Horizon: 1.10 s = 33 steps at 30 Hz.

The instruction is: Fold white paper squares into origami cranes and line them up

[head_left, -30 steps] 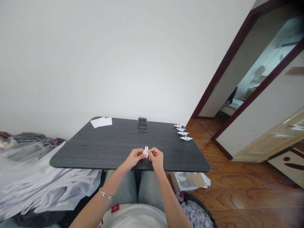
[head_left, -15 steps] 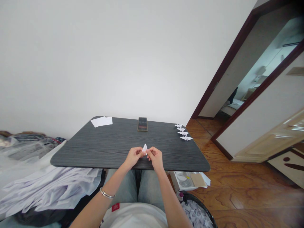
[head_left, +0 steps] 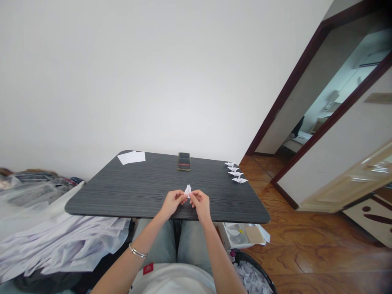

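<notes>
A small folded white paper crane (head_left: 188, 190), its points upward, is held between both hands just above the near part of the dark table (head_left: 147, 188). My left hand (head_left: 173, 203) pinches its left side between thumb and fingers. On the other side my right hand (head_left: 200, 204) grips the paper's lower right edge with thumb and forefinger. Several finished white paper cranes (head_left: 238, 174) stand in a row along the table's right side. White paper sheets (head_left: 131, 157) lie at the back left corner.
A phone on a stand (head_left: 184, 161) is at the table's back edge by the wall. Below right are an open box (head_left: 226, 237) and a black bin (head_left: 254, 273) full of folded white paper. White cloth (head_left: 61, 241) is heaped at the left.
The view has shifted very slightly. Both hands stay on the folded paper in nearly the same place, and its upper points look a little wider apart.
</notes>
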{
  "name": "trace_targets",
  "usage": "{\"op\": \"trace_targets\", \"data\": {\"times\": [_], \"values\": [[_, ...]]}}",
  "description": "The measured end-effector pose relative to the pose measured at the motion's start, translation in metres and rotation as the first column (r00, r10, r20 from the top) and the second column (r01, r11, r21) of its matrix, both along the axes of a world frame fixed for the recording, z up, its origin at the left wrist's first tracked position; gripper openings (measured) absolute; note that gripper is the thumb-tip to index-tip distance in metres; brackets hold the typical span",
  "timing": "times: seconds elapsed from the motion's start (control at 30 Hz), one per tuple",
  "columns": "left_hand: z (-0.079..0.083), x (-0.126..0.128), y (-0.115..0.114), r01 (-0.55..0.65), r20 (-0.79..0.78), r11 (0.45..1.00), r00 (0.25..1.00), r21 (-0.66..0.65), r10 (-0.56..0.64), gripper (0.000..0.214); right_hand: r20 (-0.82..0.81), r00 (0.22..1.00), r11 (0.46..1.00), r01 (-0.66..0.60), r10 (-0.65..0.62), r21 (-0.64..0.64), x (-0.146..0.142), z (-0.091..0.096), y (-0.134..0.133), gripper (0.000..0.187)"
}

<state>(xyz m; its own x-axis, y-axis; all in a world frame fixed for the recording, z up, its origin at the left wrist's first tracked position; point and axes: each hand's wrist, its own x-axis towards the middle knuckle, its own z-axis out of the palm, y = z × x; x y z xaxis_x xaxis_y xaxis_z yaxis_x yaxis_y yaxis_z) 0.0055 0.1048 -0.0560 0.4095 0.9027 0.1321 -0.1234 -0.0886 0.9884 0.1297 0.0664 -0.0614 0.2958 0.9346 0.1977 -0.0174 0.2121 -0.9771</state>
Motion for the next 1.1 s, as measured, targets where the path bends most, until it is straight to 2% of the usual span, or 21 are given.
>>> {"op": "trace_targets", "data": {"times": [0.23, 1.1], "values": [[-0.0019, -0.0028, 0.0010, -0.060, 0.013, 0.998, 0.998, -0.010, 0.060, 0.025, 0.058, 0.997, 0.998, -0.050, 0.052, -0.027, -0.0011, 0.0025, -0.0007, 0.018], [0.0013, -0.0024, 0.0009, -0.073, 0.033, 0.997, 0.997, 0.002, 0.072, 0.026, 0.106, 0.993, 0.998, -0.054, 0.056, -0.025, -0.0012, 0.0029, -0.0005, 0.019]]}}
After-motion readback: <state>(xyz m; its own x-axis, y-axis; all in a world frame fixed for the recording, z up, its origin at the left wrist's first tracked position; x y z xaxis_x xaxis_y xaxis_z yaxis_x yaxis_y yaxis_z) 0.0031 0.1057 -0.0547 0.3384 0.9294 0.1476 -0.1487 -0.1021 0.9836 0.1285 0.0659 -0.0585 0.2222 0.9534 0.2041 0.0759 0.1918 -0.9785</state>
